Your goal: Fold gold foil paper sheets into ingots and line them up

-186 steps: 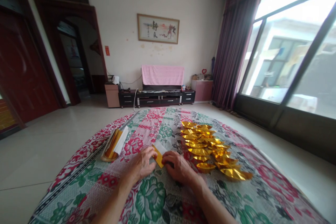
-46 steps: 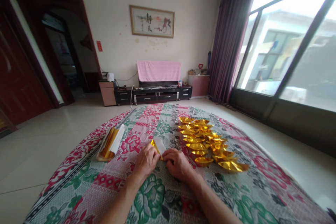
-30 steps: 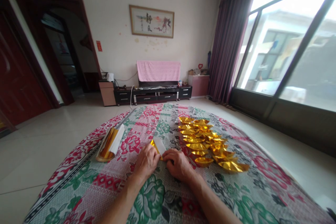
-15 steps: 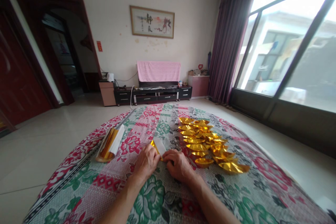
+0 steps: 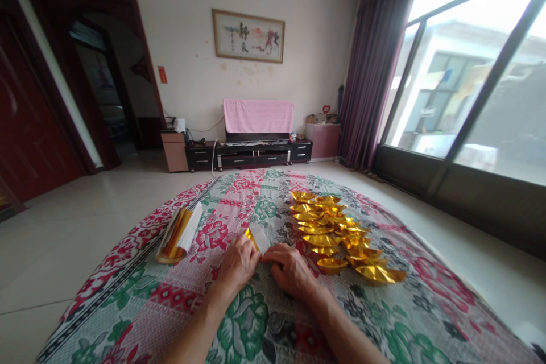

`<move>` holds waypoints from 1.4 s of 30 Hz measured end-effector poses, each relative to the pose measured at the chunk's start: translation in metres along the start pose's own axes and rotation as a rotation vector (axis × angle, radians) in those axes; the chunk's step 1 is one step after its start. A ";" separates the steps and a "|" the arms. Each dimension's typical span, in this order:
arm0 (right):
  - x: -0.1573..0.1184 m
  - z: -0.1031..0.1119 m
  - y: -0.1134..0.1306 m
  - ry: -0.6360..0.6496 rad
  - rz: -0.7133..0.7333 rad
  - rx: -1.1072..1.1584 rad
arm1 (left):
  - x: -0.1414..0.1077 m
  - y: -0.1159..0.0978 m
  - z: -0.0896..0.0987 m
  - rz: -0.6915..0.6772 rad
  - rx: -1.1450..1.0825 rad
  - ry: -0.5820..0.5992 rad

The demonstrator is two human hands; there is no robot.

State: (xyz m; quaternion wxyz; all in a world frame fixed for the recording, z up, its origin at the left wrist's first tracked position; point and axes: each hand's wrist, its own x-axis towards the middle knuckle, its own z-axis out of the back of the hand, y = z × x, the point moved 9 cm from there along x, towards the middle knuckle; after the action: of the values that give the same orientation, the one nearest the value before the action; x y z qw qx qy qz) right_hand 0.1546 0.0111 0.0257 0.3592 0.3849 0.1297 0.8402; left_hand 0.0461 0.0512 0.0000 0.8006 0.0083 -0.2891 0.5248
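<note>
A small sheet of gold foil paper (image 5: 259, 236), white on its back, lies partly folded on the patterned cloth, a strip of gold showing along its left side. My left hand (image 5: 239, 260) is closed on its left and near edge. The curled fingers of my right hand (image 5: 290, 268) pinch or press its near right corner; the fingertips are partly hidden. To the right stand rows of folded gold foil ingots (image 5: 331, 263), several of them nested together. On the left rests a loosely rolled stack of gold foil paper (image 5: 179, 234) with white backing.
The flowered cloth (image 5: 170, 318) covers a rounded table. Beyond it, a low black cabinet (image 5: 256, 156) carries something draped in a pink cloth (image 5: 258, 116). A purple curtain (image 5: 371, 68) and large window are at the right; a dark doorway is at the left.
Both hands stay almost in place on the foil paper. My right fingers have shifted very slightly left along its near corner.
</note>
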 end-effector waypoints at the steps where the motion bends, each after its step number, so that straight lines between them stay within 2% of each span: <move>1: 0.000 -0.001 0.000 0.006 0.002 -0.007 | 0.000 0.000 0.000 0.005 0.000 0.000; 7: 0.000 -0.005 -0.001 0.023 -0.011 -0.048 | 0.002 0.001 0.003 0.035 -0.033 -0.004; 12: -0.001 -0.006 -0.003 0.012 -0.006 -0.044 | 0.004 0.010 0.000 0.072 -0.135 0.003; 23: 0.000 -0.003 -0.001 -0.003 -0.013 -0.041 | 0.006 0.016 0.000 -0.002 -0.256 0.045; 30: 0.000 -0.003 -0.001 0.011 -0.017 -0.033 | 0.006 0.016 0.000 0.022 -0.153 -0.001; 42: 0.001 0.002 -0.004 -0.040 -0.039 -0.047 | 0.005 0.012 -0.001 0.024 -0.122 0.008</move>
State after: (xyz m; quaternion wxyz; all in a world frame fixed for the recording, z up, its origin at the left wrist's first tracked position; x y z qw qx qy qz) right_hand 0.1576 0.0143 0.0252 0.3870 0.3904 0.1105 0.8280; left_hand 0.0376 0.0609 -0.0020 0.7946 -0.0460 -0.3171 0.5157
